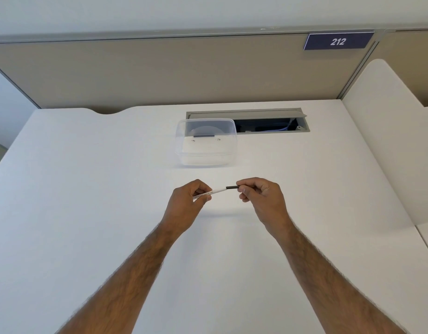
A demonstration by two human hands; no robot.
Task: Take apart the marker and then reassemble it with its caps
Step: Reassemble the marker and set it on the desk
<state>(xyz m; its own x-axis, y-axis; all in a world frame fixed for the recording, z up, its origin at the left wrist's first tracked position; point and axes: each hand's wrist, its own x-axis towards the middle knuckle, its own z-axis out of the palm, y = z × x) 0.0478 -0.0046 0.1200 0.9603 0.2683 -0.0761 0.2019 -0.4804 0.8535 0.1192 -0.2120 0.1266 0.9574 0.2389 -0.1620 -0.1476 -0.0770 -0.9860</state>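
Note:
A thin white marker [216, 191] with small print on its barrel is held level above the white desk [87, 189], between both hands. My left hand [186, 204] pinches the white barrel at its left end. My right hand [261, 197] grips the black cap [232, 187] at the marker's right end. The cap sits against the barrel, and its far tip is hidden under my fingers. The marker's left end is covered by my left hand.
A clear plastic box [205, 143] stands upside down further back on the desk. Behind it is an open cable hatch [268, 124] with a grey flap. A beige partition [160, 73] with a "212" sign [338, 41] closes off the back. A white side panel [381, 153] stands at the right.

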